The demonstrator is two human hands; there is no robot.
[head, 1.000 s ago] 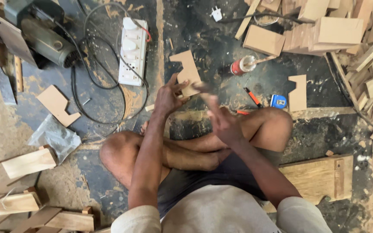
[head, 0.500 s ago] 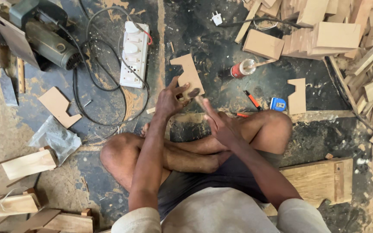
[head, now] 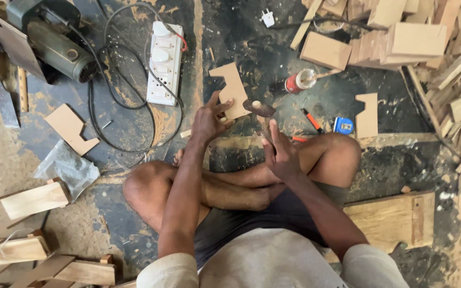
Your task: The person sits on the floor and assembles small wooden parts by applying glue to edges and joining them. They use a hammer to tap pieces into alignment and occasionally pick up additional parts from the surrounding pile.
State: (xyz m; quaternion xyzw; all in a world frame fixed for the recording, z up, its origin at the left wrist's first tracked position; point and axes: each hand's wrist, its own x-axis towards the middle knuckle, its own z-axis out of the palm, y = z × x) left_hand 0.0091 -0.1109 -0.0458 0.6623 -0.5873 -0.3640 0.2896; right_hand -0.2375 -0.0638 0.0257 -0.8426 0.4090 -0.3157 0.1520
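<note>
I sit cross-legged on the floor. My left hand (head: 209,120) reaches forward, its fingertips pressing on the lower edge of a notched plywood cutout (head: 231,85) that lies flat on the floor. My right hand (head: 279,152) is raised over my right shin and closed around the handle of a hammer. The hammer's dark head (head: 260,108) hangs just right of the cutout's lower corner, and most of the handle is hidden behind my fingers.
A white power strip (head: 164,61) with black cables and a green circular saw (head: 49,40) lie at far left. Also nearby are a second cutout (head: 70,128), a third cutout (head: 368,114), a red can (head: 300,81), a blue tape measure (head: 342,125) and wood offcuts (head: 417,37).
My left hand has slid forward onto the cutout's lower edge. My right hand has come up, and the hammer head now shows beside the cutout.
</note>
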